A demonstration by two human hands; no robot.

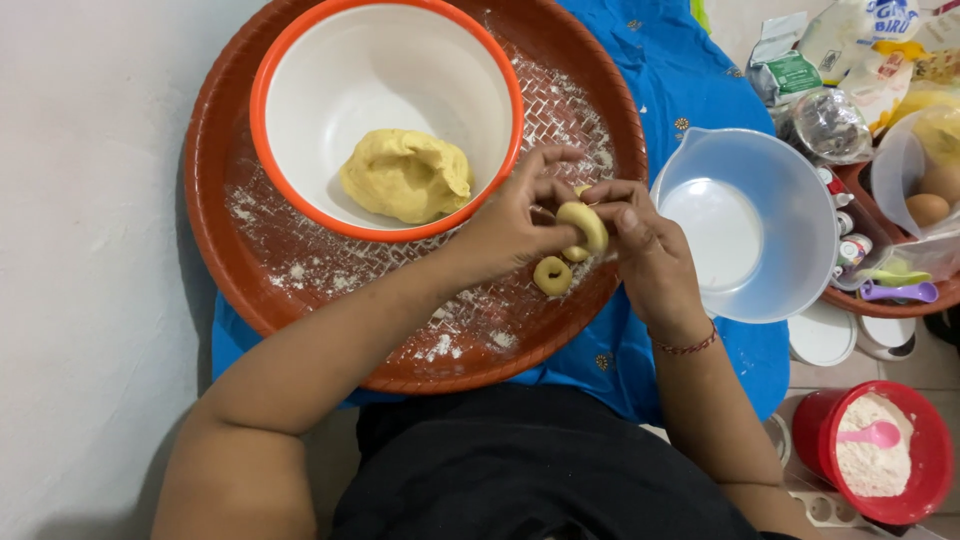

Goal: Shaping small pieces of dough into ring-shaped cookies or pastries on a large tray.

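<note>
Hands [520, 215] [645, 250] meet over the tray's [215, 250] right part, a dough ring [583, 226] pinched between them. Free room: floured tray bottom toward the body and at lower left. One finished ring [552, 275] lies just below the hands. Bowl [262, 90] with dough lump [407, 175] fills the tray's upper part. Right side blocked: blue jug [800, 200] just beside the rim, then packets [830, 60], egg bag [925, 190], red flour tub [925, 440]. Left of the tray, bare grey surface.

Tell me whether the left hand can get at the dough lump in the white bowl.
Probably yes: the left hand sits by the bowl's rim, the dough lump lies uncovered, though both hands hold a dough ring.
</note>
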